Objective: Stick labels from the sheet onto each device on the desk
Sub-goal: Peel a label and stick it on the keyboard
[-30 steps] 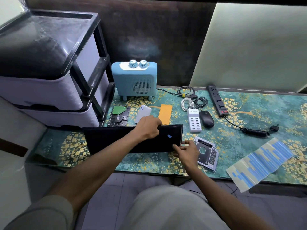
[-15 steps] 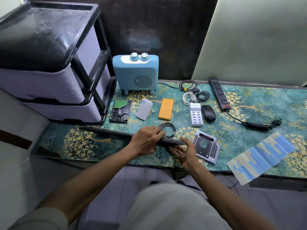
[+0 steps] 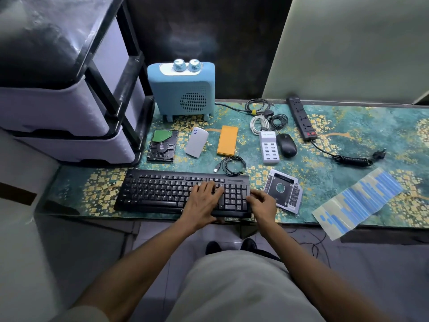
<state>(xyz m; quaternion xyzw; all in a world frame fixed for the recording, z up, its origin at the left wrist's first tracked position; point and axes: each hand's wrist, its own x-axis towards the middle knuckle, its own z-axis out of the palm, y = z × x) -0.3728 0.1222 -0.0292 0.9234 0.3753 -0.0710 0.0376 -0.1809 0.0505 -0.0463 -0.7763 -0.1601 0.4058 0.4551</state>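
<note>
A black keyboard [image 3: 162, 191] lies keys-up along the desk's front edge. My left hand [image 3: 204, 201] rests over its right-hand keys, thumb at the front edge. My right hand [image 3: 263, 203] grips its right end. The label sheet [image 3: 357, 201], pale with blue labels, lies at the front right, overhanging the edge. Other devices on the desk: a blue heater [image 3: 183, 94], a bare hard drive [image 3: 162, 145], a white portable drive [image 3: 196, 141], an orange power bank [image 3: 227, 140], a white USB hub [image 3: 268, 147], a black mouse [image 3: 286, 145], a power strip [image 3: 301, 119] and a drive caddy [image 3: 284, 190].
The keyboard's coiled USB cable [image 3: 232, 166] lies just behind it. More coiled cables [image 3: 262, 115] sit near the back wall. A tall plastic drawer unit [image 3: 69, 101] stands on the desk's left end. The desk [image 3: 348, 145] has a green and gold patterned top.
The keyboard was held upright on its edge with its underside and a blue label facing me; both hands tipped it down, and it now lies flat, keys up.
</note>
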